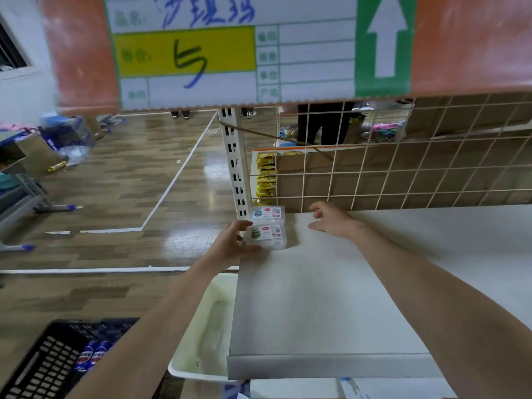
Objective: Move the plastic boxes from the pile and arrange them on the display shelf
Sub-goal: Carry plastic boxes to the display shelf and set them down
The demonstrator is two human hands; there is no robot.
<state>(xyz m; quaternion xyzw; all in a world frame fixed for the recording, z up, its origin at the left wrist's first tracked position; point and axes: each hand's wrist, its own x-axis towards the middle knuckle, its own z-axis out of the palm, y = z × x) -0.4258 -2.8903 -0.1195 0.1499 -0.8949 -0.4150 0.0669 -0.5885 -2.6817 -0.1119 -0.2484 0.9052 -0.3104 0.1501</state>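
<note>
Two clear plastic boxes with white labels lie at the far left corner of the white display shelf [331,283]. The rear box [268,213] sits against the wire back panel. The nearer box [266,236] lies just in front of it, and my left hand [230,246] holds its left end between thumb and fingers. My right hand [331,218] hovers over the shelf just right of the boxes, fingers spread and loosely bent, holding nothing.
A wire grid [403,168] backs the shelf beside a slotted upright post [234,165]. A large price sign [230,50] hangs overhead. A white tub [201,341] and a black crate [51,364] with bottles sit on the floor at the lower left.
</note>
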